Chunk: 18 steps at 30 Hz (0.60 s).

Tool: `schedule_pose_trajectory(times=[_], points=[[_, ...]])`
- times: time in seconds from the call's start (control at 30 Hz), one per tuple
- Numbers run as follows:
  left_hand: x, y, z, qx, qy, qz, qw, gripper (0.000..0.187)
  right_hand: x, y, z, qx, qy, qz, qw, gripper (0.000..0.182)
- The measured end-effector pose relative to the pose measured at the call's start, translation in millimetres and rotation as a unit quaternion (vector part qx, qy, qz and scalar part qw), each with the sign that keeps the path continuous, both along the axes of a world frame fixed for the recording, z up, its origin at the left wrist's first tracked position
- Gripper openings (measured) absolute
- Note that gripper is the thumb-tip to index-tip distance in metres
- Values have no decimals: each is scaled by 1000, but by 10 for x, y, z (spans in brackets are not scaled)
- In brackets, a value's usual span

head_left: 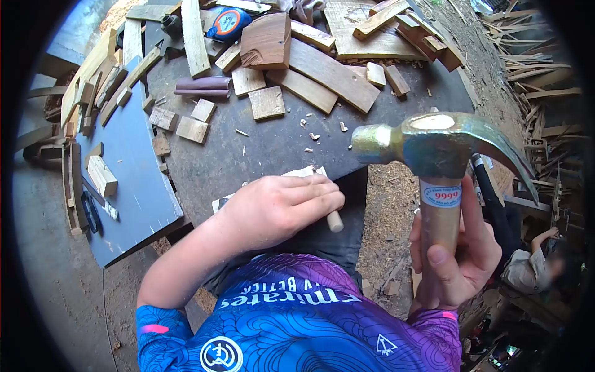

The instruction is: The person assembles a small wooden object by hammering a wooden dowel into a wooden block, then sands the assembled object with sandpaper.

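Note:
A claw hammer (441, 146) is raised at the right, its round face pointing left and its claw curving to the right. My right hand (463, 260) is closed around its wooden handle, just below the head, beside a blue and white sticker marked 9999. Over the near edge of the dark table, my left hand (288, 201) curls down on a pale piece of wood (304, 172), fingers together. From under those fingers sticks the rounded end of a wooden rod (335, 221). Whether rod and pale piece are joined is hidden by the hand.
On the dark table (214, 158) lie several wood offcuts, a thick brown block (265, 42), a tape measure (228, 23) and small chips. A grey-blue board (133, 180) adjoins it at the left. Another person (527, 266) is at the far right, near piled wood strips.

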<state>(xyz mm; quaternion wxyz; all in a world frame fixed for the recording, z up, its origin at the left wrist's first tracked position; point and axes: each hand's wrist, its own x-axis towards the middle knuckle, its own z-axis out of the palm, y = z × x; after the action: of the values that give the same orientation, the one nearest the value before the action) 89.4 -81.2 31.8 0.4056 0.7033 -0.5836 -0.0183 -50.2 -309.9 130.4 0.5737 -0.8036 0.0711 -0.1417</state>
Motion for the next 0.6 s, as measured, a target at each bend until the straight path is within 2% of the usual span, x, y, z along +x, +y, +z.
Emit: schedule_pose_trajectory(times=[0.1,0.17,0.27,0.37,0.4,0.43,0.5,0.6], points=[[-92,36,31,56,-107,-32,992,27,13,65,-63,56,12,-55,997,86],[-61,93,32,80,-113,-47,989,27,8,85,-110,94,19,-93,991,86],[108,178,4,40,4,-7,999,29,3,85,-171,138,11,-108,984,85],[275,210,10,-12,58,110,992,34,37,107,-190,190,-4,-110,976,83],[249,181,50,-33,148,140,979,10,71,143,-170,203,-12,-135,970,80],[259,161,46,-31,149,137,979,10,85,160,-164,215,-18,-159,963,78],[280,128,34,-76,274,113,952,9,69,142,-189,227,-15,-157,961,78],[256,43,76,-44,279,97,954,8,56,107,-215,243,1,-144,959,78]])
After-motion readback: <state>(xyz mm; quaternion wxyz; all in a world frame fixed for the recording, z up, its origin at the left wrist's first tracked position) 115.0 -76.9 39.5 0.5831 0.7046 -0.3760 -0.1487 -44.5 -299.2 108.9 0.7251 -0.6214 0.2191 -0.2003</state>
